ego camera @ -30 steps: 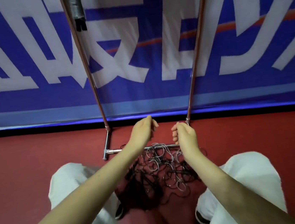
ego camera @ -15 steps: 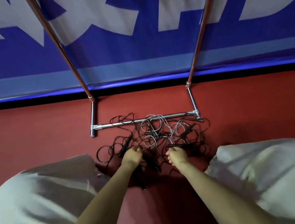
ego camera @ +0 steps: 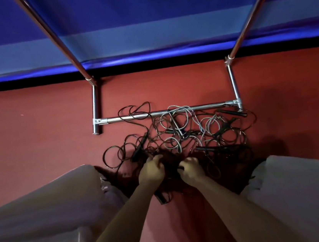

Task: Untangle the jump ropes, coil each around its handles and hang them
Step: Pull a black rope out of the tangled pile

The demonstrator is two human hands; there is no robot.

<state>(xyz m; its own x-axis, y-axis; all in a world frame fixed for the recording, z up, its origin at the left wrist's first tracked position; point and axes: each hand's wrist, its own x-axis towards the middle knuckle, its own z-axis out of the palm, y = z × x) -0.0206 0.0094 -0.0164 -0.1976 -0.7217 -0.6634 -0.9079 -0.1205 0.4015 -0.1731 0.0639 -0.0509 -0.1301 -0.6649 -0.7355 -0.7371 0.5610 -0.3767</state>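
Both hands have dropped from up near the rack's posts to the floor, and the view has tipped down with them. At the near edge of the jump ropes (ego camera: 178, 136), the left hand (ego camera: 151, 171) and right hand (ego camera: 190, 170) are curled into the dark cords, apparently pinching strands, though shadow hides exactly which, probably to find a free end before pulling. That tangle sprawls on the red floor (ego camera: 36, 136) against the rack (ego camera: 159, 113), some loops draped over its base bar, close to where the ropes must hang. One pale grey rope shows among several black ones; about five black handles are countable.
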